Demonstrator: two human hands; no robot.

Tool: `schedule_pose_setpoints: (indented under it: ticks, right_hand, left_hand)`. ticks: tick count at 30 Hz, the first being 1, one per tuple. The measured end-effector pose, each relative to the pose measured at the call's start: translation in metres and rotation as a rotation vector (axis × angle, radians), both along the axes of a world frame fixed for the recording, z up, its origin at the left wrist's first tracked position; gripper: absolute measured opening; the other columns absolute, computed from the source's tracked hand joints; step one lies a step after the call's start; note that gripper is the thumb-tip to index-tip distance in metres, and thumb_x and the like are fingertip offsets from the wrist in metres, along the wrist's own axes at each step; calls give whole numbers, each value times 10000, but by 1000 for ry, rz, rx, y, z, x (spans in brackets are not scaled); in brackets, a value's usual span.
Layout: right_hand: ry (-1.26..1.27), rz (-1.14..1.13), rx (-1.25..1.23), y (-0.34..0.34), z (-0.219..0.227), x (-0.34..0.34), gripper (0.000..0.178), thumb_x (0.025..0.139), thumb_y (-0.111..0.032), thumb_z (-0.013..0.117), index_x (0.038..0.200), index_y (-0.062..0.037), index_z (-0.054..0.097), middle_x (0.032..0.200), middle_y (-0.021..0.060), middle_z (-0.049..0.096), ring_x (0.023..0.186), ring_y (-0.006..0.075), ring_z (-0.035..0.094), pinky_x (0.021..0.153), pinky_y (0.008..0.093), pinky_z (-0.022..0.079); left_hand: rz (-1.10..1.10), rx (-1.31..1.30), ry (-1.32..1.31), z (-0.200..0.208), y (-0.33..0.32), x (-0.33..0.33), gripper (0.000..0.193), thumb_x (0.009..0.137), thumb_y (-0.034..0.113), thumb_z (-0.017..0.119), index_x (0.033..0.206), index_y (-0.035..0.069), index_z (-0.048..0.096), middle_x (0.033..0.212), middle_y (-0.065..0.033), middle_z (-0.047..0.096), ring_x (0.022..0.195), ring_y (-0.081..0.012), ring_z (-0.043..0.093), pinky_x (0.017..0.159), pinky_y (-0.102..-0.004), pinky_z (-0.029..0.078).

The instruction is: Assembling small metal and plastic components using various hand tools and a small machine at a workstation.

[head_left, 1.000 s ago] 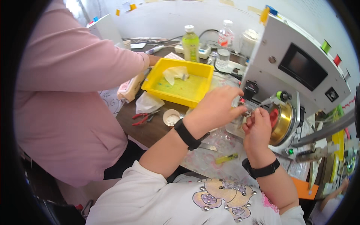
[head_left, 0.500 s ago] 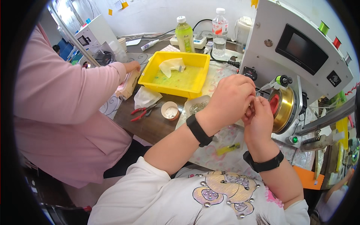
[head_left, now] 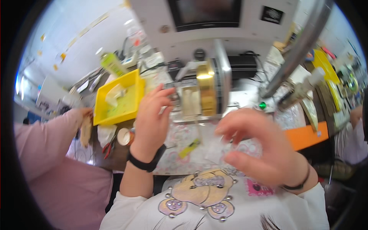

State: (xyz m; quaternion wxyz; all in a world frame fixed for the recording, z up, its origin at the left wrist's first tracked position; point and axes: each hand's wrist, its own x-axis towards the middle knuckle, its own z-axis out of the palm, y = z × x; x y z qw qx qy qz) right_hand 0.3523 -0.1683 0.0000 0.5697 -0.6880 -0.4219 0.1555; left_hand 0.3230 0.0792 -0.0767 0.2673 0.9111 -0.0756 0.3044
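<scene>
My left hand (head_left: 152, 119) reaches toward the left side of a gold drum (head_left: 207, 92) on a white machine (head_left: 253, 34). Its fingers are stretched and somewhat apart, close to a small metal part beside the drum; I cannot tell whether they touch it. Nothing shows in that hand. Smeared by motion, my right hand (head_left: 258, 147) hovers above the patterned table cover (head_left: 168, 163), right of the drum's front. Thumb and fingers are curved and apart, with nothing visible between them. Between the hands, a yellow-green cutter-like tool (head_left: 189, 148) lies on the cover.
To the left are a yellow tray (head_left: 117, 117), a paper cup (head_left: 124, 136), red-handled pliers (head_left: 109, 148) and a green bottle (head_left: 111, 63). A co-worker's pink sleeve (head_left: 50, 130) occupies the far left. A metal post (head_left: 293, 50) and orange sheet (head_left: 310, 136) are on the right.
My hands, together beside the drum before, have come apart: the left is at the drum's left, the right nearer my body. The view has swung right, centring the machine.
</scene>
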Motion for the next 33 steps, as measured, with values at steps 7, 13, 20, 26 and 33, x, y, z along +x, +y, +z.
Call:
schedule_pose_setpoints:
  ticks: [7,13,20,26,33]
  right_hand:
    - [-1148,-560,35,-108,37,-5,212,748,-82,574,931,-9,494,862,172,531,705,252,501,561,341,422]
    - [-978,-831,246,-170,18,3,70,823,35,432,882,42,469,754,154,510,673,200,467,561,317,384]
    - [-457,-1109,19,-192,-29,100,520,760,-188,667,1218,-90,441,1095,69,523,973,178,486,783,293,421]
    - [81,-796,72,-174,-57,131,524,697,-262,739,1107,-29,512,1029,96,564,907,194,546,755,305,444]
    - [-225,-1409,536,-246,-45,125,270,863,-99,563,1106,0,503,965,45,575,733,91,511,579,199,402]
  left_hand:
    - [-32,-94,6,-7,-12,7,25,819,3,486,823,25,495,1129,-146,572,1214,-353,406,986,-403,314]
    - [12,-64,121,9,-24,7,33,848,11,445,866,25,468,1163,-153,545,1249,-339,367,1013,-396,279]
    - [66,-31,147,14,-26,0,36,857,29,443,879,24,470,1166,-141,544,1249,-326,370,1012,-388,281]
    - [20,-111,138,12,-21,6,56,872,61,448,882,18,482,1164,-136,550,1244,-323,378,1006,-388,291]
    - [-6,-63,121,12,-13,2,42,815,46,508,850,45,485,1133,-125,572,1183,-350,428,986,-419,317]
